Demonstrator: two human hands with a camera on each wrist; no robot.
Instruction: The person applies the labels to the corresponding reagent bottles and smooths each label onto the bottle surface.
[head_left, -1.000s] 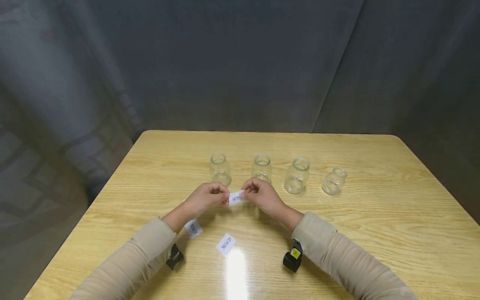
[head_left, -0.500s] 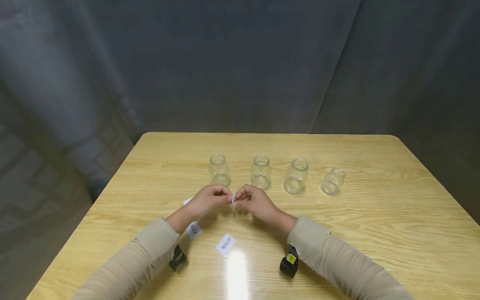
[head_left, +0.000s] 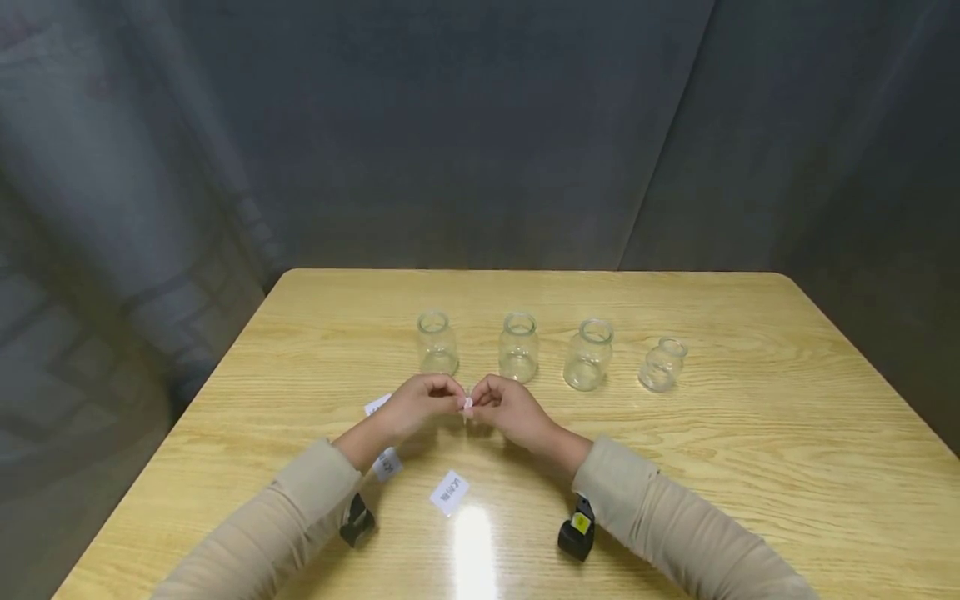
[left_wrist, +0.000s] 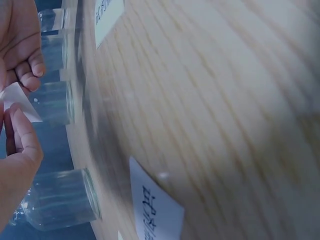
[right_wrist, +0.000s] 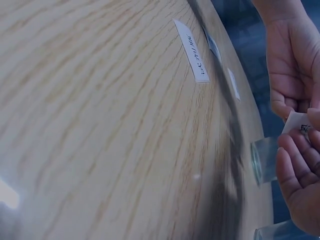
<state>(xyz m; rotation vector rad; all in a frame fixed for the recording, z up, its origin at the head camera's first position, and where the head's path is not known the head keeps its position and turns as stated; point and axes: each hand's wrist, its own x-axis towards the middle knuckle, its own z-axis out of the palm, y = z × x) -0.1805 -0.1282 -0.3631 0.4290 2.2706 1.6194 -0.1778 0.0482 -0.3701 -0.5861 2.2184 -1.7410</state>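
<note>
Over the middle of the table, my left hand (head_left: 423, 402) and right hand (head_left: 512, 408) meet fingertip to fingertip. Both pinch one small white paper label (left_wrist: 21, 102), seen almost edge-on in the head view. Dark writing on that label shows in the right wrist view, partly covered by fingers. Three similar printed labels lie on the table: one near the front (head_left: 450, 492), another beside my left wrist (head_left: 387, 464), and a third label (head_left: 377, 404) partly hidden behind my left hand.
Behind the hands stand three clear glass jars in a row: a left jar (head_left: 438, 346), a middle jar (head_left: 518, 348) and a right jar (head_left: 588, 357). Farther right is a smaller round jar (head_left: 663, 365). The wooden table (head_left: 750, 417) ends at a dark curtain (head_left: 480, 133).
The label, earlier stretched flat between my hands with its writing showing, is now turned or folded nearly edge-on. My hands have drawn together, fingertips close.
</note>
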